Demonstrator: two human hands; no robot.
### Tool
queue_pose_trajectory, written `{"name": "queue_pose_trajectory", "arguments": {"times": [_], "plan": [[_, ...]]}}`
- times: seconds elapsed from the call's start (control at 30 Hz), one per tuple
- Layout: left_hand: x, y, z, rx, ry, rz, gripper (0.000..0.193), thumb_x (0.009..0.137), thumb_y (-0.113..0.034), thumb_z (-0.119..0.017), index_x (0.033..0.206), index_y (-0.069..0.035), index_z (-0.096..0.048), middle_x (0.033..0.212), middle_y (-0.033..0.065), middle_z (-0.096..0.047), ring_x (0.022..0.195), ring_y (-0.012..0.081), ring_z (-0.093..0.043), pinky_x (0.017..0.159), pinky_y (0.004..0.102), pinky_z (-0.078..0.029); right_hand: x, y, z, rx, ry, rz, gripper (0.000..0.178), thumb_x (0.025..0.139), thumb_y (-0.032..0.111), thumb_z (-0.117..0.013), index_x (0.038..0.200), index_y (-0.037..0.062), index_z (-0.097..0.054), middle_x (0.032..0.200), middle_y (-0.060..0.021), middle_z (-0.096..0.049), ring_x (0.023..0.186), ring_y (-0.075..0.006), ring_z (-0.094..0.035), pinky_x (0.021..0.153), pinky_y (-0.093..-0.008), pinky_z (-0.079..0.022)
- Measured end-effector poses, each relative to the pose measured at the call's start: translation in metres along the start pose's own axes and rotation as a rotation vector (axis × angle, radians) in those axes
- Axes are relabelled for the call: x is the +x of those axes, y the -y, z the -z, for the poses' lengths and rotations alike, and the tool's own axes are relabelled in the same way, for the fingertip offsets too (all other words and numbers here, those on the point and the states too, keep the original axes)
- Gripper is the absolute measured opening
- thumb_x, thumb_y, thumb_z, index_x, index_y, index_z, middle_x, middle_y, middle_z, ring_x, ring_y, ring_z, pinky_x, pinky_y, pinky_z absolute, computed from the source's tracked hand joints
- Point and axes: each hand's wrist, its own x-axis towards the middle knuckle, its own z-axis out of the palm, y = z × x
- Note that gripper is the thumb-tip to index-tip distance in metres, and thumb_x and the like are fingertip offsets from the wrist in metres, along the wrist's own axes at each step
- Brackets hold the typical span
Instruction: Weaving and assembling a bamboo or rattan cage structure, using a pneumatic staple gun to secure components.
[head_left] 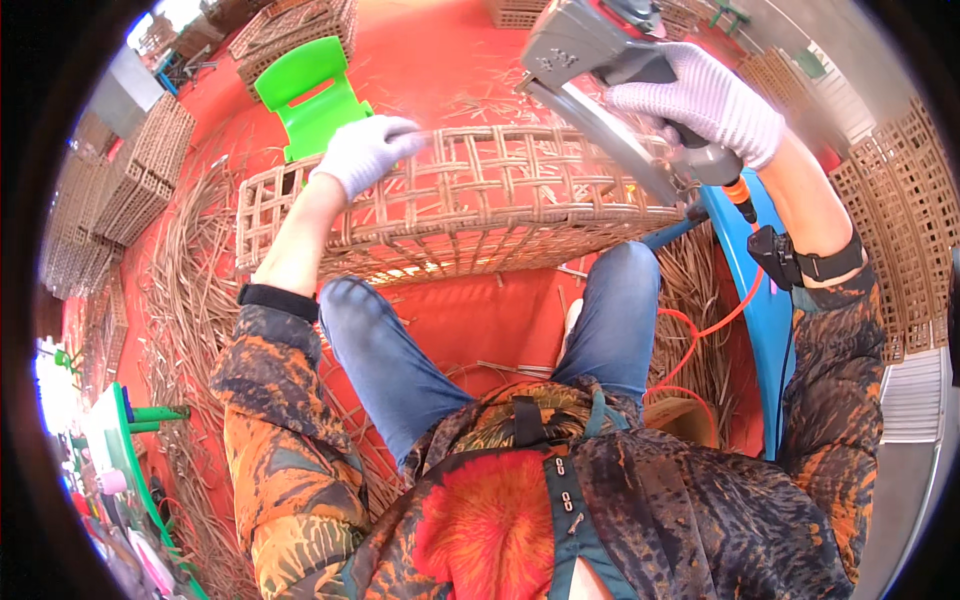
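My right hand (705,105), in a white knitted glove, is wrapped round the handle of a grey air nail gun (580,45). The gun hangs over the right end of a brown woven wicker basket (450,215), which lies across in front of my knees. An orange air hose (742,312) runs down from the gun's handle. My left hand (365,155), gloved alike, is at the basket's upper left edge. Its fingertips point right and are smeared by motion, so whether it grips the wicker is unclear.
Behind the basket stands a green plastic chair (318,98). Loose wicker strips (195,270) lie on the red floor (430,65). Stacked woven panels (150,165) stand at left, with more (900,220) at right. A blue plastic piece (755,290) stands beside my right knee.
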Motion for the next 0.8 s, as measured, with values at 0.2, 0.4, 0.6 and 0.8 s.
{"name": "queue_pose_trajectory", "arguments": {"times": [0.2, 0.4, 0.6, 0.8], "plan": [[-0.033, 0.042, 0.012, -0.058, -0.177, -0.069, 0.027, 0.096, -0.027, -0.068, 0.116, -0.01, -0.075, 0.106, 0.0111, -0.076, 0.095, 0.0246, -0.072, 0.087, 0.0347, -0.056, 0.034, 0.027, -0.033, -0.063, 0.106, 0.0, 0.034, 0.088, 0.033, -0.076, 0.101, 0.0016, -0.073, 0.07, 0.0004, -0.064, 0.051, -0.0047, -0.055, 0.046, -0.0239, -0.046], [-0.04, 0.045, 0.018, -0.096, -0.271, -0.128, 0.023, 0.096, -0.019, -0.067, 0.115, -0.007, -0.075, 0.108, 0.011, -0.076, 0.091, 0.022, -0.073, 0.084, 0.034, -0.057, 0.063, 0.05, -0.06, -0.029, 0.196, 0.076, 0.031, 0.087, 0.032, -0.077, 0.095, 0.0026, -0.071, 0.066, -0.0005, -0.061, 0.048, -0.0056, -0.053, 0.044, -0.0247, -0.044], [-0.044, 0.035, 0.021, -0.138, -0.241, -0.006, 0.026, 0.092, -0.019, -0.07, 0.115, -0.007, -0.075, 0.103, 0.013, -0.076, 0.084, 0.0212, -0.072, 0.078, 0.0342, -0.057, 0.084, 0.075, -0.079, -0.105, 0.226, 0.072, 0.035, 0.085, 0.037, -0.079, 0.09, 0.0033, -0.071, 0.065, -0.0011, -0.061, 0.048, -0.0079, -0.055, 0.047, -0.0271, -0.044], [-0.05, 0.023, 0.022, -0.086, -0.342, -0.039, 0.024, 0.09, -0.019, -0.073, 0.11, -0.005, -0.076, 0.098, 0.0161, -0.075, 0.084, 0.0268, -0.072, 0.08, 0.0346, -0.057, 0.088, 0.091, -0.084, -0.154, 0.274, 0.035, 0.034, 0.085, 0.037, -0.079, 0.087, 0.0031, -0.073, 0.064, -0.0004, -0.061, 0.049, -0.0084, -0.055, 0.047, -0.0264, -0.045]]}}
